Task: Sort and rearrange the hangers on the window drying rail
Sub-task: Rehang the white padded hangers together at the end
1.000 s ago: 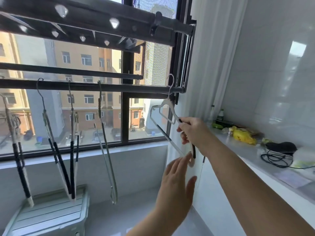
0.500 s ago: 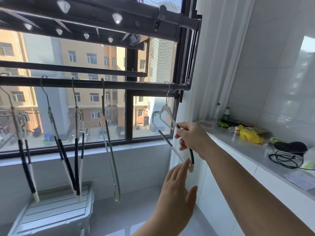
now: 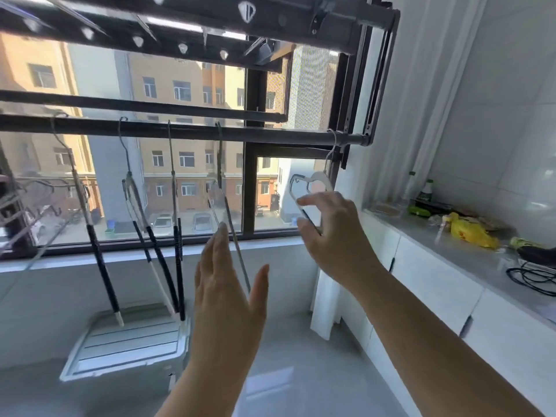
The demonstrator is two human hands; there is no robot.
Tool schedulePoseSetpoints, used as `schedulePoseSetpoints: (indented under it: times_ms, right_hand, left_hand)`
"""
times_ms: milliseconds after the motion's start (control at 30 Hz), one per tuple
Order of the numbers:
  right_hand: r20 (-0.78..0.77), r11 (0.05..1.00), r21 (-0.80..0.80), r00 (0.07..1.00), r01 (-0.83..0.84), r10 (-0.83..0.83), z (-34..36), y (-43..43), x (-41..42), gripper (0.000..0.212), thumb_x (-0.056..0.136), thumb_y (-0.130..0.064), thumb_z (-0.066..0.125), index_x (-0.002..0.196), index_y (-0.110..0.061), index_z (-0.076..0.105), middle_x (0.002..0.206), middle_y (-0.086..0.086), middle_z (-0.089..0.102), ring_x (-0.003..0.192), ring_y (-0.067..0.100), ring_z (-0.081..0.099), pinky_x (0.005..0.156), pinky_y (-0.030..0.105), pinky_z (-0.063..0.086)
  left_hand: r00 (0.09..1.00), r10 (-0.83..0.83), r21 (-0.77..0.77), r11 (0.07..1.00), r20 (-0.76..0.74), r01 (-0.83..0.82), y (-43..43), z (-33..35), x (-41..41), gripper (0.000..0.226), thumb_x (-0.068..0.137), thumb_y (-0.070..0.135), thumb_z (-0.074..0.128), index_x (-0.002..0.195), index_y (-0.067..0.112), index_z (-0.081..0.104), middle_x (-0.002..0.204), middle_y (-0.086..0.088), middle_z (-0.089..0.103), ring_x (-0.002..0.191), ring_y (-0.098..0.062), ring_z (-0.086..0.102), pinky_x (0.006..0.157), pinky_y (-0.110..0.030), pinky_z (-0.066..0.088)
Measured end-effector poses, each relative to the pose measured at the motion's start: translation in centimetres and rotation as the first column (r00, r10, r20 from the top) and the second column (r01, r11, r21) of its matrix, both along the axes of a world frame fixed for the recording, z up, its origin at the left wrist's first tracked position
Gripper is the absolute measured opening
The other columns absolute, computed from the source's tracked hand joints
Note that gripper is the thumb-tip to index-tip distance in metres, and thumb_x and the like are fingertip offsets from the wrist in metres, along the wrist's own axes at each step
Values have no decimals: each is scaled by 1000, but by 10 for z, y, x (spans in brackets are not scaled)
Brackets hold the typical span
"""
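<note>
Here, the dark drying rail [image 3: 180, 130] runs across the window from left to right, and the white hanger [image 3: 316, 180] hangs by its hook at the far right end of it, tilted to the left. The right hand [image 3: 334, 233] is raised to this hanger: its thumb and curled fingers close on the hanger's dark lower arm, while the index finger [image 3: 302, 201] points left, apart from the others; blur makes the grip itself hard to judge. The left hand [image 3: 228, 296] stands upright nearer the camera, fingers straight and pressed together, thumb spread wide to the right. Its fingertips reach the slim clear hanger [image 3: 224, 206] next along the rail, whose arm slants down between fingers and thumb; I cannot tell whether they touch. Further left, three black-sleeved hangers [image 3: 177, 236] hang well spaced on the same rail, with a blurred bunch at the left edge. A pale step stool [image 3: 129, 341] sits on the floor below, and a grey counter [image 3: 457, 260] on the right carries a yellow bag [image 3: 469, 233] and a black cable [image 3: 532, 278].
</note>
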State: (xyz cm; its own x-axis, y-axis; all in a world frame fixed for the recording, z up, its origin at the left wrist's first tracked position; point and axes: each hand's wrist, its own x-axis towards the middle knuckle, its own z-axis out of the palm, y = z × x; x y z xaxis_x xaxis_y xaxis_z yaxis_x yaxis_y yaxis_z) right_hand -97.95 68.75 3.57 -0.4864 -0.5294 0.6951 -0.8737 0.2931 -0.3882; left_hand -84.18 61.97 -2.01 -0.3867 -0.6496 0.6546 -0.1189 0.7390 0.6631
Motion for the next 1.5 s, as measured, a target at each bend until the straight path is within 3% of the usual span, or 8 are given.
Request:
schedulePoseSetpoints:
  times_ms: [200,300,533,900,1067,1200,1367,1500]
  right_hand:
    - [488,911,166,835,-377,256,-22,-54,40,44,95,-34,43,135,-18,36,135,5,48,115,16,48,88,24,38]
    - [693,916,29,668,-401,271,-24,-68,46,40,97,-24,39,134,-10,37,130,12,52,115,24,51,96,32,43]
    - [834,842,-354,270,-408,481,-38,-75,59,35,97,-7,37,131,-7,41,76,1,55,61,8,56,58,18,49]
    - [754,790,-563,241,-240,611,-31,-68,45,35,95,-2,36,127,-9,50,70,1,43,35,2,37,39,13,36]
    - [751,798,-570,271,-193,602,-26,-53,35,33,95,0,33,92,-20,60,66,1,42,32,2,34,36,14,34]
    - [769,817,-553,276,-165,576,-26,-44,28,28,96,0,32,105,-11,56,68,2,41,32,2,32,35,14,33]
    - [782,841,-519,313,-153,539,-29,-36,23,28,96,1,31,109,-2,55,68,3,40,33,2,32,35,14,32]
    - [789,861,-486,350,-148,505,-31,-32,21,30,96,-1,33,100,-16,57,69,2,41,34,2,34,36,13,34]
  left_hand:
    - [974,-111,213,975,199,68,-1,-35,3,78,85,35,53,142,23,1,151,0,19,136,-10,22,112,-29,19]
    - [974,-156,215,969,164,119,-1,-43,10,67,85,26,56,140,23,19,144,4,33,128,-6,34,108,-32,32]
    - [987,-156,169,975,41,147,1,-49,22,51,85,12,55,132,22,38,131,7,49,116,-2,47,99,-29,43]
    - [978,-207,61,976,-5,207,9,-35,9,56,82,13,60,132,25,37,109,19,49,95,8,54,80,3,37]
    - [964,-265,80,961,-24,266,21,-32,-2,55,81,12,62,131,24,42,109,16,54,92,10,54,78,3,39]
    - [955,-294,91,951,-39,297,27,-34,-11,55,79,12,64,129,23,44,107,18,54,84,22,48,74,7,36]
    - [950,-307,115,943,-56,311,32,-38,-18,56,78,10,65,128,24,45,109,15,57,88,10,57,79,-1,43]
    - [948,-316,128,939,-50,319,35,-41,-22,55,77,9,66,127,22,47,110,15,57,88,8,58,80,-2,44]
